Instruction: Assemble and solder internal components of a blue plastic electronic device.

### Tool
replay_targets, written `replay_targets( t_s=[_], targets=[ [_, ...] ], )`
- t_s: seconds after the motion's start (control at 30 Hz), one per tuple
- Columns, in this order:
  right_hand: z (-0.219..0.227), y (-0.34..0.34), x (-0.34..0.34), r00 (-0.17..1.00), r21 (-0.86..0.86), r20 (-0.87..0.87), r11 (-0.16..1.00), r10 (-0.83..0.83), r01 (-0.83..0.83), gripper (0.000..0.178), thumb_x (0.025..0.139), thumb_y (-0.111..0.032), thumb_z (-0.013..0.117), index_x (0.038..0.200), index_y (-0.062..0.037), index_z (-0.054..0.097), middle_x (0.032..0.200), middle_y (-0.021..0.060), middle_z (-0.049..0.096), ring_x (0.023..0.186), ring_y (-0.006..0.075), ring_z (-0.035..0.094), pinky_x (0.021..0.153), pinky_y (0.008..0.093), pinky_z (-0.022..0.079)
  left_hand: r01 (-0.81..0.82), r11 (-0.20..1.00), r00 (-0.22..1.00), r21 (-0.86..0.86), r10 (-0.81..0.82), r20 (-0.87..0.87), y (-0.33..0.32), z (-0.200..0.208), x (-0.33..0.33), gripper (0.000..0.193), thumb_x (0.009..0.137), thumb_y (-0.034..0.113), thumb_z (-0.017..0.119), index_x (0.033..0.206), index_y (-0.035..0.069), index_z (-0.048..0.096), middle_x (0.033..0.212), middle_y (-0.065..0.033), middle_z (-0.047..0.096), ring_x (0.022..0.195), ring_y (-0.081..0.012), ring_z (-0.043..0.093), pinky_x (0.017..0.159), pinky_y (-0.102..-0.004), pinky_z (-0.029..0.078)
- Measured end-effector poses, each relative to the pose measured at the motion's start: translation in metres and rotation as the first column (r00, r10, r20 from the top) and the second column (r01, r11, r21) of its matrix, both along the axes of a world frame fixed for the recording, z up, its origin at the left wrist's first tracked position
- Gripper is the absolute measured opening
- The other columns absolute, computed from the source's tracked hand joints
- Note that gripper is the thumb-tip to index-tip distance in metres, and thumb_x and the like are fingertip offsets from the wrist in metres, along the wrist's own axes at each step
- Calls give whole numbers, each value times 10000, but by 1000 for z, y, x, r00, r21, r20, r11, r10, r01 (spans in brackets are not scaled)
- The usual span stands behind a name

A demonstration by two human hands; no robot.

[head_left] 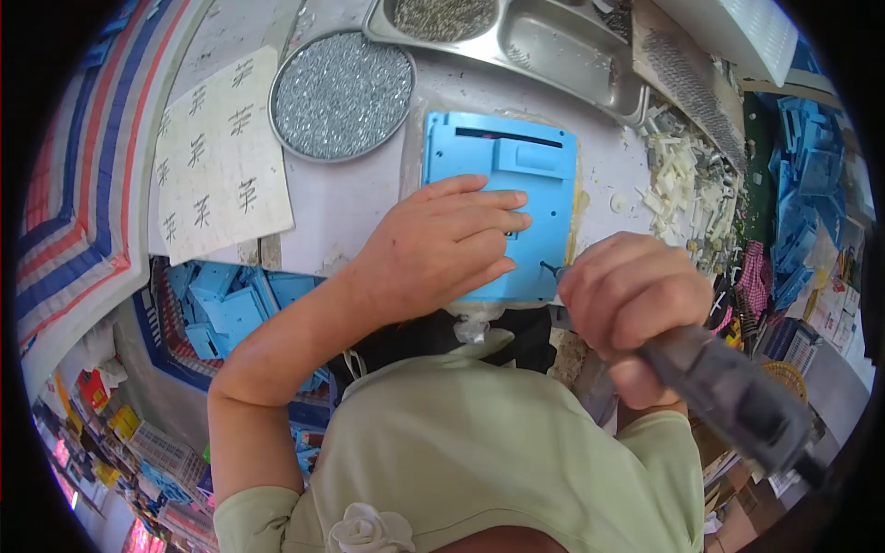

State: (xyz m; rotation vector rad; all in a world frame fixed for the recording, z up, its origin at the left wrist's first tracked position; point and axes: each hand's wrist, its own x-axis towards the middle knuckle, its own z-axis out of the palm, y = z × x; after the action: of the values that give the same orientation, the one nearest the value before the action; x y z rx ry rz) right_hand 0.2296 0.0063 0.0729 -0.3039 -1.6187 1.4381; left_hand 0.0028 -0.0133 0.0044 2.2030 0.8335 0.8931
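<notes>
A flat blue plastic housing point(551, 198) with a long slot near its far edge lies on the table in front of me. My left hand point(442, 240) rests on it, palm down, fingers stretched across its left and middle part. In my right hand point(636, 300) is a dark power screwdriver point(737, 392), its body slanting down to the right. The thin bit meets the housing near its lower right corner, by a small hole. Whether a screw sits under the tip is too small to tell.
Beyond the housing stand a round dish of small silvery screws point(341, 97) and a steel compartment tray point(562, 55). White plastic pieces point(678, 180) are heaped at the right. Paper with handwriting point(221, 166) lies left, above a crate of blue parts point(230, 313). More blue parts point(811, 175) are far right.
</notes>
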Motion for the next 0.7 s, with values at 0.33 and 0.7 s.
replay_targets(
  t_s=[0.33,0.7],
  targets=[
    [-12,25,-2,992,119,48,987,-115,108,190,832,-76,711,872,-49,527,609,54,572,486,227,576,575,380,546,19,1000,1000,15,-19,-3,4,-1,0,192,857,130,784,851,62,605,1245,-54,708,1256,-247,639,1049,-479,490],
    [-7,79,-9,968,2,22,968,-250,250,271,924,-222,671,849,-89,447,596,17,483,539,157,474,625,370,457,16,999,1000,29,-17,18,6,-7,0,211,845,121,787,863,78,581,1265,-61,693,1273,-241,627,1065,-461,474]
  ],
)
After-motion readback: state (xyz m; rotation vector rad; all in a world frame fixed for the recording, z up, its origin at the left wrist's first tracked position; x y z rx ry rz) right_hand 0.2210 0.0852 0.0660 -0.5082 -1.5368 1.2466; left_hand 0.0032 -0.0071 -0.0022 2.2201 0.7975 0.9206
